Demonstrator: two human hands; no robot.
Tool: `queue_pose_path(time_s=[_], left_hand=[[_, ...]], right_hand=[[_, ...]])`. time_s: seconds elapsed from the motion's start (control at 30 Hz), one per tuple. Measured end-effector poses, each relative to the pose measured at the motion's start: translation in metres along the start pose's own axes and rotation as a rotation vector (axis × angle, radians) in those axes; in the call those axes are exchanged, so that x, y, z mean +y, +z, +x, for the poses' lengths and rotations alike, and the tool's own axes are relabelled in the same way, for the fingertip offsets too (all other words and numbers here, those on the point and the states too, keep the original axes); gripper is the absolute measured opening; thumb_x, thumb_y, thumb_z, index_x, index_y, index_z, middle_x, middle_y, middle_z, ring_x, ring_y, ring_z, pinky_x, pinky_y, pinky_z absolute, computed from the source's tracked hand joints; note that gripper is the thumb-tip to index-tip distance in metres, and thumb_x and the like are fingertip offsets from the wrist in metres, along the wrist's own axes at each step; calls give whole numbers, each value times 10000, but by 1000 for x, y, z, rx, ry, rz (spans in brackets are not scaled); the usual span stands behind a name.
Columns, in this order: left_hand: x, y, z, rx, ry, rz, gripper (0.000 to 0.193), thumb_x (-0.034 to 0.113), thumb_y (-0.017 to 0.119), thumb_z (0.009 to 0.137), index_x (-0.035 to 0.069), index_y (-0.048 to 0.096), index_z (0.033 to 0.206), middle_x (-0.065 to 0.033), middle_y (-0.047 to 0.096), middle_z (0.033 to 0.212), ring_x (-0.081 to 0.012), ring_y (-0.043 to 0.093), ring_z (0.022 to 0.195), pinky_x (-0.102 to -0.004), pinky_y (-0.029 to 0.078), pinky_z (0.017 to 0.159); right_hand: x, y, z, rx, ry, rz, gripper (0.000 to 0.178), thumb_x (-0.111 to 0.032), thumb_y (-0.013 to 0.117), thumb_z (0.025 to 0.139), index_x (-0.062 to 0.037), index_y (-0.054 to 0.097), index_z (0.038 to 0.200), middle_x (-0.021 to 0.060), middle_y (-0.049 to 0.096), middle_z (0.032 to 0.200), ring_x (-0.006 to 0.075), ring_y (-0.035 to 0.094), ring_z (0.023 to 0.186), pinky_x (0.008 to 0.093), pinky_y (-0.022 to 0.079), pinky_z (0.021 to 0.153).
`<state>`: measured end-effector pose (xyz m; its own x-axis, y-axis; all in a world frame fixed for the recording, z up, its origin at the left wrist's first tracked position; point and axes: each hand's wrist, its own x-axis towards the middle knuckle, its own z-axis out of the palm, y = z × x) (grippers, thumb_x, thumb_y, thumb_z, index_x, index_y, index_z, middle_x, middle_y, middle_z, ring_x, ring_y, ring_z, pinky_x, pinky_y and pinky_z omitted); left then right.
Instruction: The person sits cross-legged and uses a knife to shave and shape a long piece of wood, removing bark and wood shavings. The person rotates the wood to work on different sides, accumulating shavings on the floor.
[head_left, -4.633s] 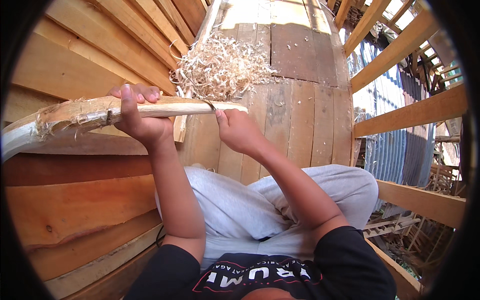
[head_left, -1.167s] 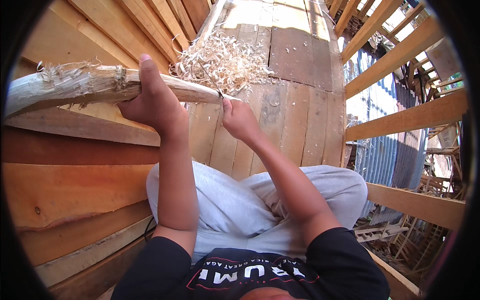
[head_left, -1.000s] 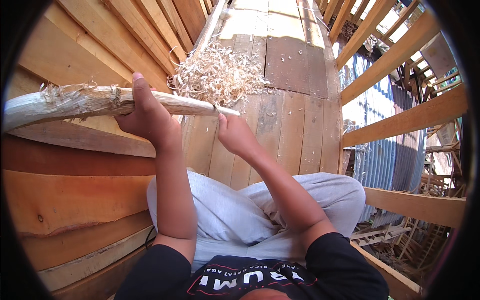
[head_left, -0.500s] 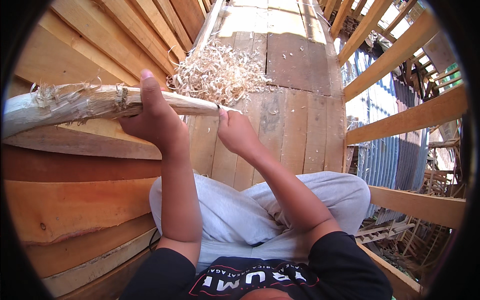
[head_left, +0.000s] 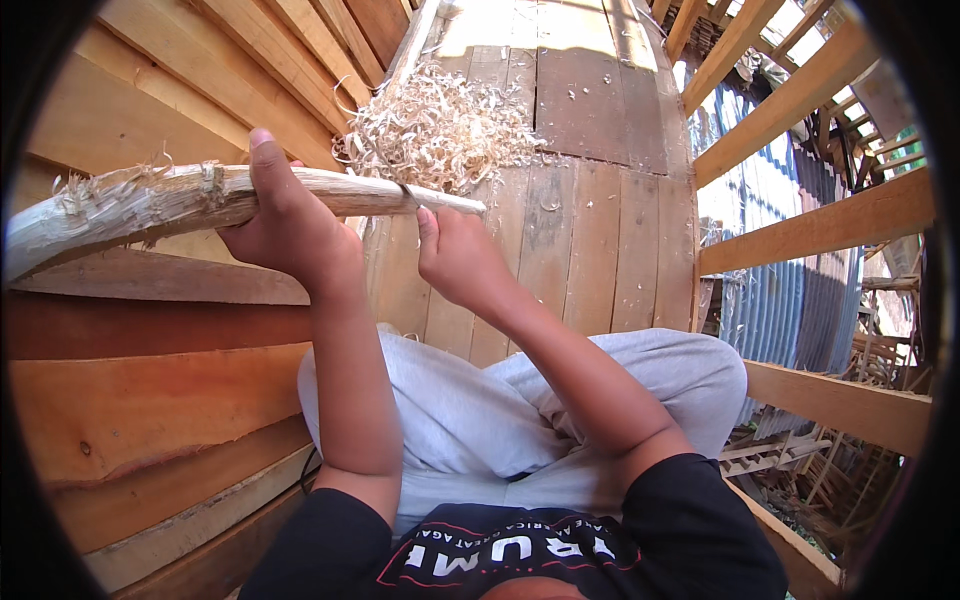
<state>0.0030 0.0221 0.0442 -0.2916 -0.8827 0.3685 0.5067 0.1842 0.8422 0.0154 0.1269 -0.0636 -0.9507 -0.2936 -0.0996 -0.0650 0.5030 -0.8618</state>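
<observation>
A long, peeled wooden pole reaches in from the left edge and ends over the floor in a pale, narrow tip. Rough, frayed fibres stand up on its thicker left part. My left hand is closed around its middle, thumb on the near-upper side. Close to the tip, my right hand is closed, its thumb pressed forward. From that fist a thin, dark knife blade lies across the pole; the handle is hidden inside the fingers.
A heap of curled wood shavings lies on the plank floor ahead. Stacked boards line the left side. A wooden rail runs along the right, with corrugated metal sheets beyond. My crossed legs are below.
The knife and my right hand have shifted left along the pole, and the pale tip now shows past them. My left hand has moved slightly left.
</observation>
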Motion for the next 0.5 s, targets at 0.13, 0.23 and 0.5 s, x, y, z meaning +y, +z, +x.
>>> queue_pose_path(time_s=[0.13, 0.23, 0.5], left_hand=[[4, 8, -7, 17, -51, -17, 363, 111, 694, 821, -34, 481, 1077, -63, 566, 874, -125, 541, 713, -272, 476, 636], [3, 7, -12, -21, -43, -18, 414, 95, 697, 811, -53, 475, 1127, -70, 569, 906, -126, 549, 738, -271, 480, 645], [4, 9, -11, 47, -45, -4, 425, 121, 701, 808, -38, 491, 1142, -76, 566, 967, -137, 559, 807, -300, 497, 701]], right_hand=[[98, 9, 31, -51, 237, -98, 473, -276, 368, 1001, 98, 634, 884, 338, 634, 869, 501, 616, 856, 553, 472, 820], [94, 9, 31, -54, 248, -42, 486, -286, 363, 1005, 101, 628, 878, 340, 625, 849, 498, 610, 857, 540, 467, 814], [52, 4, 22, 7, 42, 82, 470, -277, 378, 1003, 95, 619, 849, 338, 628, 842, 495, 615, 832, 545, 474, 794]])
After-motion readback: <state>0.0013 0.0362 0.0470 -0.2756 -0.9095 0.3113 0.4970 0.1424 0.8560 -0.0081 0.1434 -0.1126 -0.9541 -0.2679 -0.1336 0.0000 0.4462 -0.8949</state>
